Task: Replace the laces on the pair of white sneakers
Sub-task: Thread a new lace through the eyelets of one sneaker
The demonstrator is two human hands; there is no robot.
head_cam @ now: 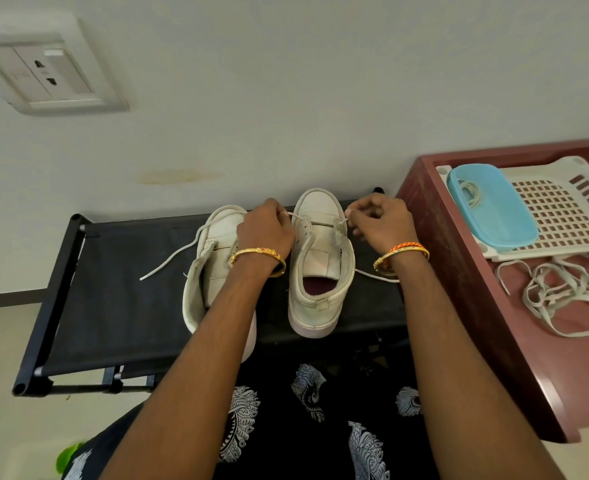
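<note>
Head view: my left hand (pixel 265 230) and right hand (pixel 383 223) each pinch an end of the lace (pixel 295 215) at the far eyelets of the right sneaker (pixel 321 265) on the black rack (pixel 120 292). I judge uneven pulling could leave unequal ends or drag the shoe toward the left sneaker (pixel 217 258), just beside it. Loose laces (pixel 563 296) lie on the maroon table (pixel 459 271), right.

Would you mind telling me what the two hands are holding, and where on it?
Both hold the lace of the right-hand sneaker: the left hand pinches one end near the toe eyelets, and the right hand pinches the other.
</note>
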